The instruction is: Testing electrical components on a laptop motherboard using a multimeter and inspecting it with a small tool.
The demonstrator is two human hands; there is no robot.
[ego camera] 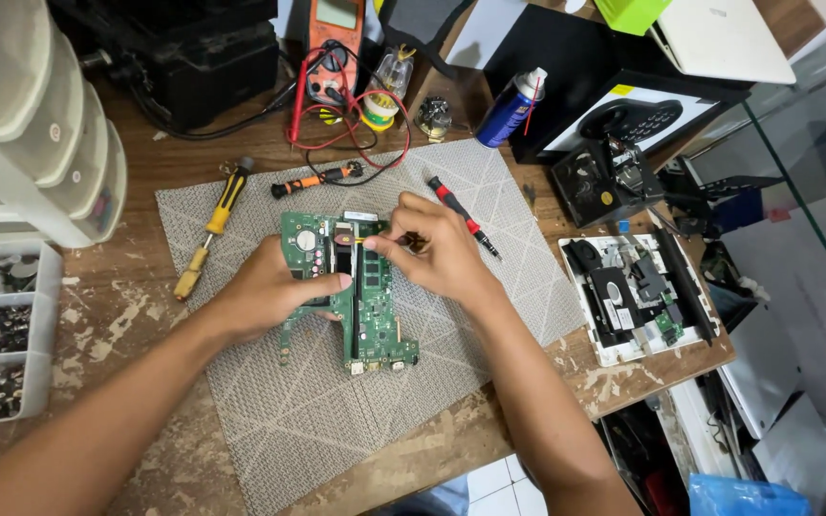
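Observation:
A green circuit board (375, 325) lies on a grey woven mat (317, 411) in the middle of the wooden bench. My left hand (274, 287) rests on the board's left part, thumb pressed across it, holding it down. My right hand (437, 247) comes in from the right, its fingertips pinched at the board's upper edge next to a long memory module (375, 277). A small dark thing sits between those fingers; what it is cannot be told.
On the mat lie a yellow-handled screwdriver (210, 229), a small orange screwdriver (313, 179) and a red-and-black one (461, 215). Behind are a multimeter with red leads (336, 48), a blue spray can (510, 107) and white drawers (40, 134). A parts tray (2, 334) stands left, dismantled casing (638, 296) right.

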